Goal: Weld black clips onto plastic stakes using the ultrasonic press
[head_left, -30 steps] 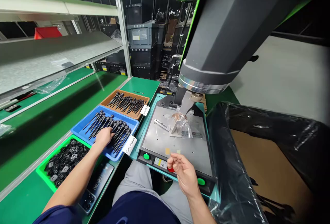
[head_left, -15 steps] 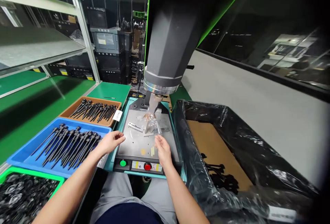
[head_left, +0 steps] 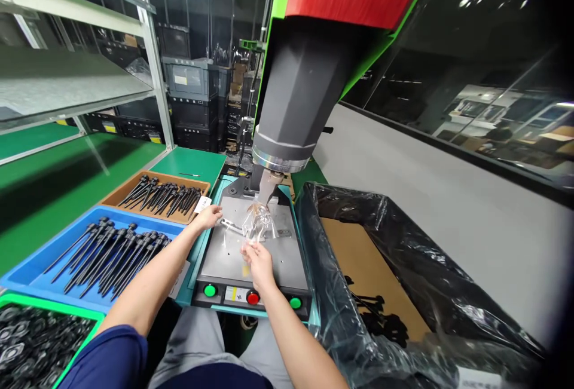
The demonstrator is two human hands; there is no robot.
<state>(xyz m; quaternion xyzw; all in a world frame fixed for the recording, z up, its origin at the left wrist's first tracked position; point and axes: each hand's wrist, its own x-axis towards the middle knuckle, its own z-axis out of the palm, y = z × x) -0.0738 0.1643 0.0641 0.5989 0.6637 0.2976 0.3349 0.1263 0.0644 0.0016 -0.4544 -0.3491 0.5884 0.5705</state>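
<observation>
Head view: right grip (head_left: 247,249) pinches crinkled clear film (head_left: 260,222); left grip (head_left: 219,212) cannot be judged.

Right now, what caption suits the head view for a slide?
Left hand by the metal plate's edge, right hand near clear film under the press head, black rods alongside.

My left hand (head_left: 208,217) and right hand (head_left: 260,263) are bare. I wear a navy short sleeve (head_left: 107,356), its hem plain, to the left of the red button (head_left: 253,298); below that button are my dark navy top (head_left: 210,379) and creased light-grey trousers (head_left: 192,329).
</observation>
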